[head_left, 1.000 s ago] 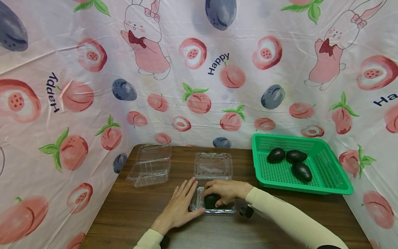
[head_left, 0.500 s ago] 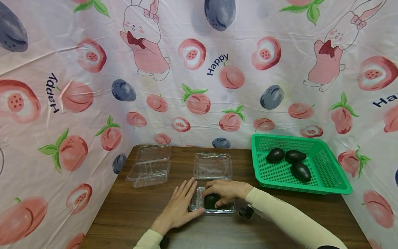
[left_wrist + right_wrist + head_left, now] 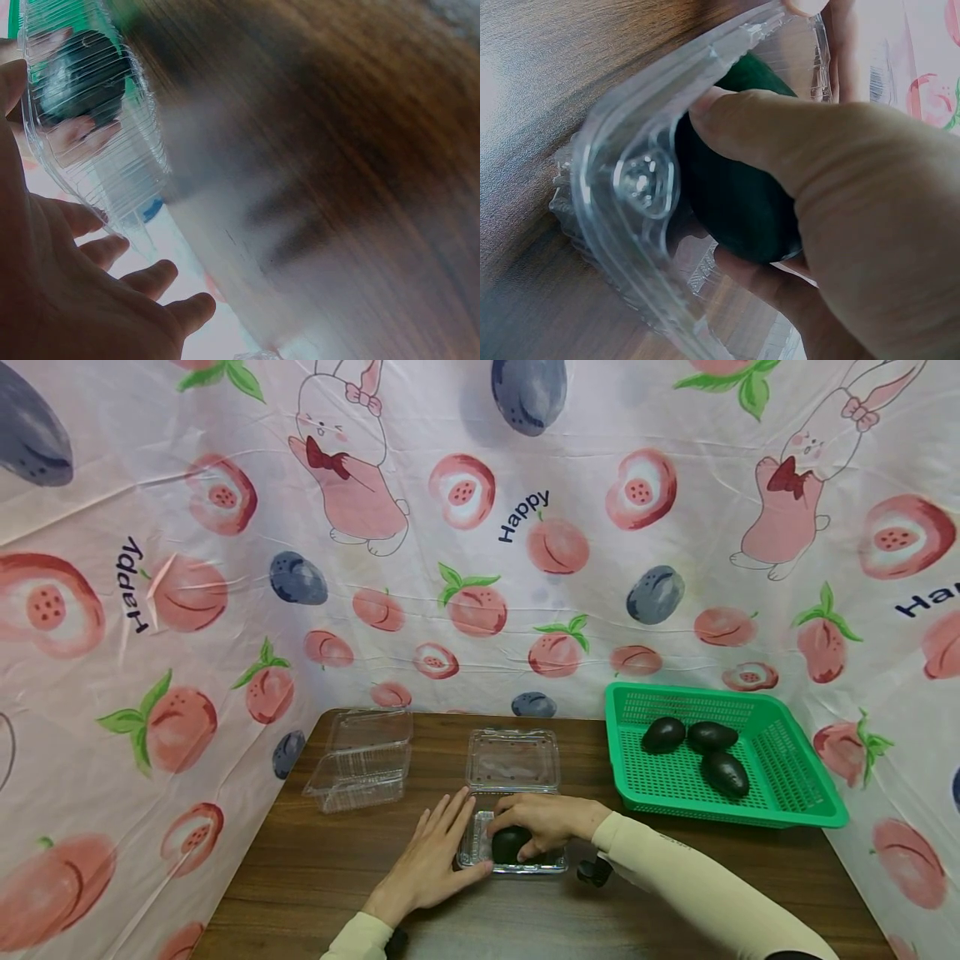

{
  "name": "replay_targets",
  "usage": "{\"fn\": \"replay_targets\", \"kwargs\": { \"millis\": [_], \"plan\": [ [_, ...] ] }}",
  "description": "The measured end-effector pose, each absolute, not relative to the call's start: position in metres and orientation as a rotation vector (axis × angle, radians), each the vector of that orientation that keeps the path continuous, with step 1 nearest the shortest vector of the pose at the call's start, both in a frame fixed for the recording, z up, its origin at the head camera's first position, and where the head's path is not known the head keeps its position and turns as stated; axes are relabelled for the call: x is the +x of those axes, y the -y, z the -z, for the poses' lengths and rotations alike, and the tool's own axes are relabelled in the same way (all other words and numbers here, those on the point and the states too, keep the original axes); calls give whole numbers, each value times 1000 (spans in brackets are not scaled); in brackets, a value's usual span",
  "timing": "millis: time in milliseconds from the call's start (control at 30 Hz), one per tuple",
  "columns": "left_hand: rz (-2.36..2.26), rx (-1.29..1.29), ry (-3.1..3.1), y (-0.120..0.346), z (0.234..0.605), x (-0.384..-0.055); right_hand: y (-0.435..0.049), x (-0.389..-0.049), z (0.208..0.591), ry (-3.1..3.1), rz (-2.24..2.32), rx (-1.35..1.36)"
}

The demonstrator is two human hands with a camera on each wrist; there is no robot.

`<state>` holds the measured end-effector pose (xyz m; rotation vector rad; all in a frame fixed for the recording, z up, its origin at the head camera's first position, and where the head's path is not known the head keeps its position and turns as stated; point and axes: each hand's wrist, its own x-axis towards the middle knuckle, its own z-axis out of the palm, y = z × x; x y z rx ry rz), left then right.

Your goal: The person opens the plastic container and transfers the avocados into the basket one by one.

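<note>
A dark avocado [image 3: 509, 845] sits inside the base of a clear plastic clamshell box [image 3: 475, 852], whose lid is folded back behind it. My right hand [image 3: 545, 821] grips this avocado from above, thumb on the near side and fingers over the far side. In the right wrist view the avocado [image 3: 735, 187] is pinched between thumb and fingers within the box walls. My left hand [image 3: 431, 860] lies with straight fingers along the box's left side, its thumb at the near left corner. The left wrist view shows the avocado [image 3: 84, 79] through the ribbed clear wall.
A green basket [image 3: 795, 752] with three dark avocados [image 3: 726, 774] stands at the back right. Another clear clamshell [image 3: 365, 777] stands with its lid up at the back left. Fruit-print cloth hangs behind and beside the brown wooden table [image 3: 315, 868].
</note>
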<state>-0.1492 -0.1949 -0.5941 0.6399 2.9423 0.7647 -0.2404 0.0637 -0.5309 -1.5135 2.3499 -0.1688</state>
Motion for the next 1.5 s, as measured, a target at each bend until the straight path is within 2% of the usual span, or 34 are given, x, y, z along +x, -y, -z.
{"fn": "replay_targets", "kwargs": {
  "millis": [767,1500],
  "plan": [
    [-749,638,-2942,196,595,-150,-71,-241,520,-2370,317,-1551],
    [-747,639,-2949,195,595,-151,-88,-235,494,-2409,404,-1546]
  ]
}}
